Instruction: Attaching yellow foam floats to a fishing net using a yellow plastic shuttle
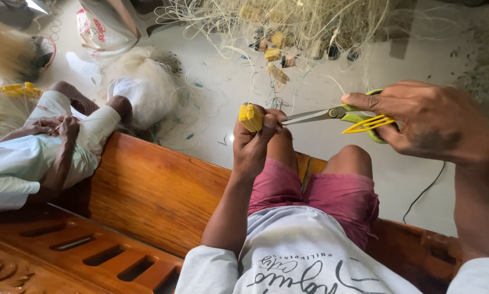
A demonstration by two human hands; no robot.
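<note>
Yellow float (pixel 250 117) sits clamped in the left hand (pixel 254 142), just left of the scissors (pixel 339 115); the right hand (pixel 426 121) grips their green handles, fingers closed through the loops, blades nearly shut.

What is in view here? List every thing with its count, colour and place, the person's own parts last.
yellow float: one, yellow, pinched in the left hand
scissors: one pair, green and yellow handles, steel blades pointing at the float
fishing net: one tangled heap, pale, top centre, small yellow floats in it
white bundle: one, white, on the floor, upper left
plastic bag: one, white with red print, top left
wooden bench: one, brown, under the person
cable: one, black, on the floor at right
other person: one, pale clothes, seated at left
left hand: holds the float
right hand: grips the scissors
</note>
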